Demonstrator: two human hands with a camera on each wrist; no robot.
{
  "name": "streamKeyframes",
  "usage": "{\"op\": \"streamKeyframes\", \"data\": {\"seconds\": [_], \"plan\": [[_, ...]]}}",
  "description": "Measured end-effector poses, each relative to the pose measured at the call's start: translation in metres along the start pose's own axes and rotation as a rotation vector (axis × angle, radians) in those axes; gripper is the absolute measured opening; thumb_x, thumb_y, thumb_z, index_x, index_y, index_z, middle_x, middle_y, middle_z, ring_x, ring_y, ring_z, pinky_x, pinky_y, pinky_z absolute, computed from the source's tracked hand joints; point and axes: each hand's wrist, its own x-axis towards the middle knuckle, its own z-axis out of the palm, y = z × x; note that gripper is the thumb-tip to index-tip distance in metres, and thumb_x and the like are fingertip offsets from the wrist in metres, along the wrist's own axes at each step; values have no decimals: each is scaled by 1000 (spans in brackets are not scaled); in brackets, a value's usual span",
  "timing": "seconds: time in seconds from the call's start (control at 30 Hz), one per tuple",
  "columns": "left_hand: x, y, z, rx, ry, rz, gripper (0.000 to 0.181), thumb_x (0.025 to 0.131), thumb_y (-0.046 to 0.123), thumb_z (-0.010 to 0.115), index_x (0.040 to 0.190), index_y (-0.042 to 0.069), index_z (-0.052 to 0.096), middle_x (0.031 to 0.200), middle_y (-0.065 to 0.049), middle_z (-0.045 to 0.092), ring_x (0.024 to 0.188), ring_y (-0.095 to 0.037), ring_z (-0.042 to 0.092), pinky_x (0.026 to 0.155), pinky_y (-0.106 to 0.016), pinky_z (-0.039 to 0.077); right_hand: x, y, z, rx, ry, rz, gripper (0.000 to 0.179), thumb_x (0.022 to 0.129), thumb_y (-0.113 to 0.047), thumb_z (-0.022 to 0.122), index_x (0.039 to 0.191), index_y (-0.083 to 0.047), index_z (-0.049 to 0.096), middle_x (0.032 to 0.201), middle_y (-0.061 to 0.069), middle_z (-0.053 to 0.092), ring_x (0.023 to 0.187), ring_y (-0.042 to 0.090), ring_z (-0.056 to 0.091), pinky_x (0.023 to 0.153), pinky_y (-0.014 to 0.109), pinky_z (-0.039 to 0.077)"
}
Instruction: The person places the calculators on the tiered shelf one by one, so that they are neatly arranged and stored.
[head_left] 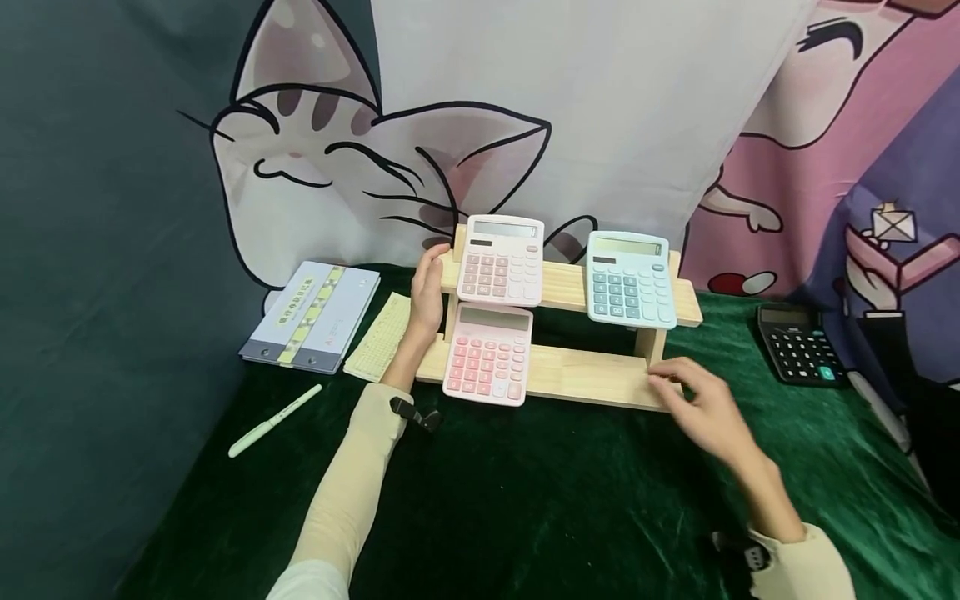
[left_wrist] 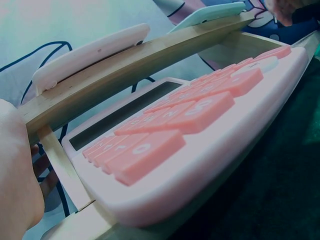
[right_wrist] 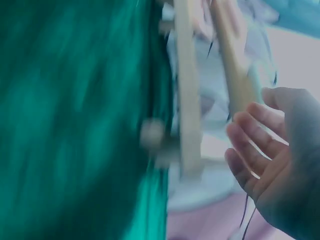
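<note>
A two-tier wooden stand [head_left: 588,371] holds several calculators. On its upper bar lean a pale pink calculator [head_left: 501,258] at the left and a light blue calculator [head_left: 632,279] at the right. A brighter pink calculator [head_left: 489,354] leans on the lower tier at the left; its keys fill the left wrist view. My left hand [head_left: 429,296] grips the stand's left end, with fingers showing behind the post in the left wrist view. By the lower tier's right end is my right hand [head_left: 701,408], fingers loosely bent and holding nothing; its wrist view is blurred.
Left of the stand lie a grey-blue binder [head_left: 315,312], a yellowish printed pad [head_left: 378,337] and a pale green pen [head_left: 275,421]. A black calculator [head_left: 801,343] sits far right on the green cloth [head_left: 540,500]. A cartoon-printed curtain [head_left: 600,108] hangs close behind.
</note>
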Motion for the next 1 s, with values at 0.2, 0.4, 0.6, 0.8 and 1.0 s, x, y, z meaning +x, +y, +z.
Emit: {"op": "streamKeyframes", "data": {"seconds": [0.2,0.4,0.6,0.8,1.0], "plan": [[-1,1,-4,18,-7,-23,42,108,18,30,144,1,45,150,-17,45,138,-25,43,118,-39,31,-15,47,-33,-28,112,216,23,100,-23,61,114,-7,69,101,-28,57,91,-10,50,73,12,39],[-1,2,-5,22,-4,-16,43,108,19,30,145,0,45,150,-16,45,139,-25,42,119,-40,31,-17,83,-52,-30,153,339,37,100,-32,60,123,-4,64,104,-36,51,93,-14,48,72,7,38],[-1,1,-6,16,-9,-6,43,109,19,30,145,0,44,150,-18,45,139,-26,41,119,-41,31,-13,114,-62,-5,233,386,35,97,-30,65,123,-7,63,101,-36,50,89,-15,47,73,3,35],[1,2,-4,2,-10,4,43,109,18,31,144,-1,44,150,-19,45,139,-27,42,119,-40,32,-3,138,-64,145,422,543,18,93,-22,70,111,-18,69,89,-31,57,83,-12,52,71,2,38],[0,2,-3,15,-16,-7,42,109,17,31,144,-1,45,149,-19,46,138,-27,43,118,-39,32,5,157,-64,344,749,621,13,87,-11,73,96,-20,73,86,-22,60,77,-8,55,72,4,42]]}}
